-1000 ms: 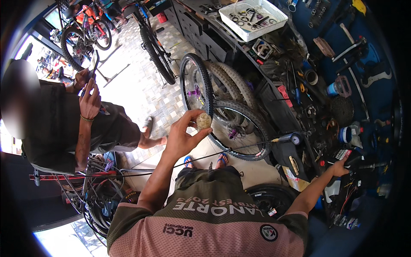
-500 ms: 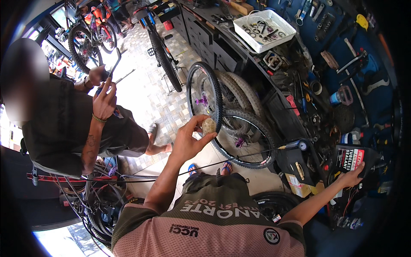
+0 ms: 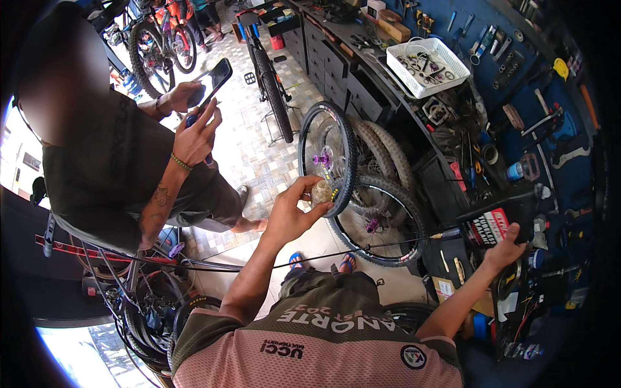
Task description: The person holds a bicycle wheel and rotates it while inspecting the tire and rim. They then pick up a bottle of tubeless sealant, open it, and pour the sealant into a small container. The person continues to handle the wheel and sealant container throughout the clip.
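Between the thumb and fingers of my left hand (image 3: 291, 210) is a small round cup (image 3: 321, 193), cloudy and yellowish. It is held up in front of me, overlapping the bike wheel behind it. Out to the right, my right hand (image 3: 503, 249) grips a black bottle (image 3: 482, 216) with a red and white label. The bottle lies tilted, its neck pointing up and right, over the cluttered bench end. My fingers are partly hidden behind the bottle. The cup and bottle are well apart.
A co-worker at left holds a phone (image 3: 220, 76). Several wheels (image 3: 352, 158) lean against the dark drawers (image 3: 326, 59). On the bench stands a white basket (image 3: 398, 61) of small parts. A black hose (image 3: 336, 257) crosses before me. Bikes are at lower left and at the back.
My right hand has brought the bottle inward and raised it, turning its neck up and right. My left hand still holds the cup. The view has shifted; the co-worker's phone is turned differently.
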`<state>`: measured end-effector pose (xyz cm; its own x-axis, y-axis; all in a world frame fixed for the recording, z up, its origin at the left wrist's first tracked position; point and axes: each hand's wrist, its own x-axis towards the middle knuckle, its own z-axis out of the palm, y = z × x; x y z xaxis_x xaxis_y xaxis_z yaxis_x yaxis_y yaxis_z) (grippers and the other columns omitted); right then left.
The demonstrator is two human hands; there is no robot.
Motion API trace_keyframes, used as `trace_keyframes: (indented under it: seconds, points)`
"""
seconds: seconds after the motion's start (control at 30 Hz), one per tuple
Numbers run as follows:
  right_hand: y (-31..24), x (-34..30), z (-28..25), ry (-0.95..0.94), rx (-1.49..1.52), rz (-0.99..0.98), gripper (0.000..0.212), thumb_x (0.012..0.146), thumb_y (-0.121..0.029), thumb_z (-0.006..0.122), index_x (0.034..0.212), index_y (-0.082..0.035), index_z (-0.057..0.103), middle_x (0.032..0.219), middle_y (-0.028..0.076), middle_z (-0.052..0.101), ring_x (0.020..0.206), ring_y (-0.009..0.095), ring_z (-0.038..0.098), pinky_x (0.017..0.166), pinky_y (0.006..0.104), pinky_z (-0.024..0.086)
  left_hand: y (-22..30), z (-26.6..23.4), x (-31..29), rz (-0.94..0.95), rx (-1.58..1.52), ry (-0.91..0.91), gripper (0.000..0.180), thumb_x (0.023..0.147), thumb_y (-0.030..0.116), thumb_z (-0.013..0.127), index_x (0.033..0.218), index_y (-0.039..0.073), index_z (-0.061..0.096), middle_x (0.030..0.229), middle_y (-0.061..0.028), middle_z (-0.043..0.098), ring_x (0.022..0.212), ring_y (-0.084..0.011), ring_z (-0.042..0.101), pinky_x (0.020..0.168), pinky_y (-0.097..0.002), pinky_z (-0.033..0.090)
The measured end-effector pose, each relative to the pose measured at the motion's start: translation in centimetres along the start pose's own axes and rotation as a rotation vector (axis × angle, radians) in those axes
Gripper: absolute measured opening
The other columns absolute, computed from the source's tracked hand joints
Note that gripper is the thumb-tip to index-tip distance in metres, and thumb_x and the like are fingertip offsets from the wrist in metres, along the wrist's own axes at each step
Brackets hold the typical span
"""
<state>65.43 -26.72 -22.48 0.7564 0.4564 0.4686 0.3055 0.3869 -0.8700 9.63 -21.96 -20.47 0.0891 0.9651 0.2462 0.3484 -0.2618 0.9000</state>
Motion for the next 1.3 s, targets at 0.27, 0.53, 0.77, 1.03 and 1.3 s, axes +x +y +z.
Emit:
trace_keyframes:
  seconds: [0.27,0.53,0.77,1.03,1.3]
  points:
    - [-4.9,-7.8,10.3,-0.547,0.185,0.052,0.086,0.078,-0.025,0.101,0.145,0.004,0.055,0.128,0.009,0.071,0.114,0.019,0.069,0.104,0.0333,0.055,-0.3,-0.6,0.4,0.058,0.006,0.035,0.053,0.086,0.013,0.093,0.131,0.003,0.067,0.110,-0.0131,0.079,0.100,-0.0216,0.077,0.090,-0.0340,0.058]
    - [-12.1,-10.7,16.0,-0.988,-0.045,0.006,0.078,0.067,-0.035,0.106,0.124,-0.001,0.064,0.112,0.009,0.078,0.103,0.016,0.075,0.092,0.0330,0.060,1.7,0.2,-0.3,0.091,-0.049,-0.008,0.052,0.086,0.012,0.092,0.131,0.003,0.067,0.110,-0.0130,0.080,0.102,-0.0229,0.079,0.091,-0.0354,0.060]
    - [-16.0,-10.1,18.1,-1.235,-0.254,-0.137,0.074,0.065,-0.038,0.106,0.118,-0.003,0.066,0.099,0.013,0.080,0.092,0.024,0.080,0.084,0.0356,0.061,3.0,0.7,-0.5,0.137,-0.026,-0.049,0.052,0.085,0.010,0.092,0.131,0.003,0.068,0.110,-0.0104,0.080,0.101,-0.0203,0.079,0.092,-0.0345,0.061]
    - [-17.5,-9.4,18.7,-1.290,-0.387,-0.236,0.073,0.067,-0.040,0.104,0.117,-0.004,0.066,0.098,0.016,0.079,0.092,0.030,0.081,0.082,0.0384,0.061,2.6,1.5,-0.3,0.145,-0.019,-0.073,0.053,0.084,0.010,0.093,0.130,0.003,0.069,0.110,-0.0103,0.080,0.100,-0.0199,0.079,0.091,-0.0350,0.061]
    - [-17.9,-9.0,19.3,-1.339,-0.479,-0.214,0.074,0.069,-0.045,0.103,0.118,-0.004,0.067,0.101,0.018,0.079,0.093,0.034,0.080,0.083,0.0412,0.062,3.2,1.3,0.2,0.170,0.013,-0.085,0.054,0.084,0.013,0.093,0.131,0.003,0.069,0.110,-0.0122,0.080,0.100,-0.0236,0.079,0.090,-0.0358,0.061]
